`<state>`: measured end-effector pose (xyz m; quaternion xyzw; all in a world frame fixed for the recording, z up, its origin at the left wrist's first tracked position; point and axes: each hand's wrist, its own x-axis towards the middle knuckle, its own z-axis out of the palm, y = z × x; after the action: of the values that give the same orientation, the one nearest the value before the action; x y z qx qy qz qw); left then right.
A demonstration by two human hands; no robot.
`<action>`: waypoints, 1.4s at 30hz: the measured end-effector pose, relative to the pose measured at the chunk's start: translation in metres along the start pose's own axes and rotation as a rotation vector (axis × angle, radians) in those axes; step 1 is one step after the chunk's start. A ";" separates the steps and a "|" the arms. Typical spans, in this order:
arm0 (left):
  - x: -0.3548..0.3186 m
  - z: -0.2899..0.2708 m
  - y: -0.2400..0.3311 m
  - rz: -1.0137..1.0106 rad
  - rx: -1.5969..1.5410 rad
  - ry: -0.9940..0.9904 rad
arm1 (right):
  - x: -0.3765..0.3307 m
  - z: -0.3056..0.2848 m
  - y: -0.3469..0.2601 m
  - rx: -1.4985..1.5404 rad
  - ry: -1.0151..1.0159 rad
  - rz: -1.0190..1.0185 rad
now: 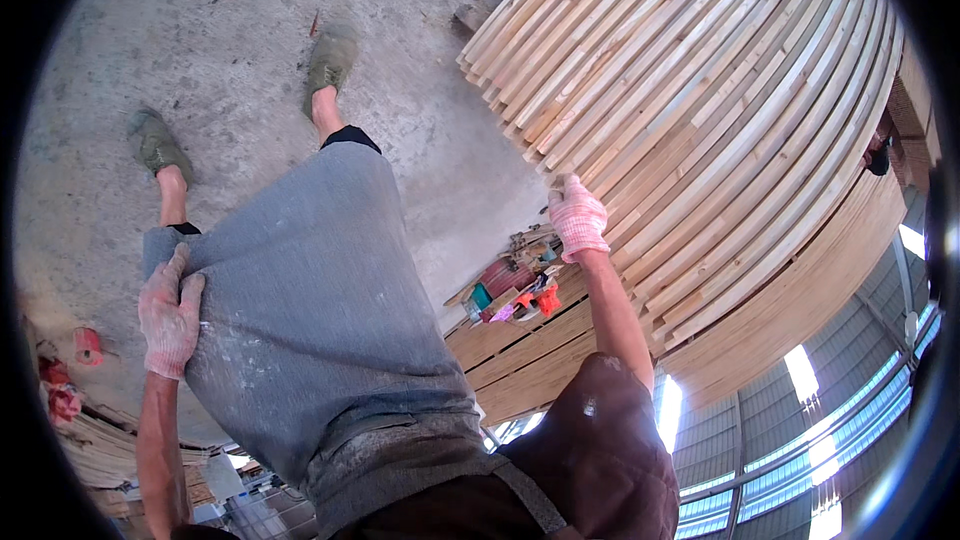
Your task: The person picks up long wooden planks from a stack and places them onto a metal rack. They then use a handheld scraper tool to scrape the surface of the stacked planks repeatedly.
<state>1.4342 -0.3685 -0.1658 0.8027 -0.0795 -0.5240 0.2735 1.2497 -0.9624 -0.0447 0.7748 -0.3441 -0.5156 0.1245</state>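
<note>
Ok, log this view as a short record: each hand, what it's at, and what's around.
Left hand: gloved, against the grey apron
Right hand: gloved, fingers curled, at the near edge of the wooden strips; grip unclear
Strip layout: long, pale, side by side
Floor: grey, stained
Footwear: green shoes
Far left: red roll-shaped object

No lettering, label, number or sign was legible: none could be read on the wooden strips (pixel 690 110) at upper right, the red roll (pixel 88 346) at lower left or the orange-red item (pixel 547 300) near the centre.
</note>
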 end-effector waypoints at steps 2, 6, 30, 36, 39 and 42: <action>-0.002 0.003 0.002 -0.002 0.031 0.005 | -0.007 -0.005 -0.004 -0.043 -0.081 0.009; 0.001 0.006 0.005 -0.039 0.057 -0.016 | -0.010 0.009 -0.015 -0.168 -0.226 0.013; 0.000 0.006 0.008 -0.054 0.046 -0.026 | -0.006 0.021 -0.014 -0.081 -0.228 0.147; -0.001 0.005 0.008 -0.050 0.041 -0.014 | -0.023 -0.002 -0.011 -0.026 -0.220 0.213; -0.001 0.005 0.007 -0.042 0.036 -0.013 | -0.026 0.012 0.002 -0.032 -0.185 0.191; -0.002 0.009 0.003 -0.038 0.054 -0.006 | -0.040 -0.003 -0.003 -0.022 -0.183 0.194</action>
<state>1.4259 -0.3734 -0.1659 0.8098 -0.0790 -0.5290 0.2412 1.2440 -0.9343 -0.0170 0.6861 -0.4216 -0.5735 0.1503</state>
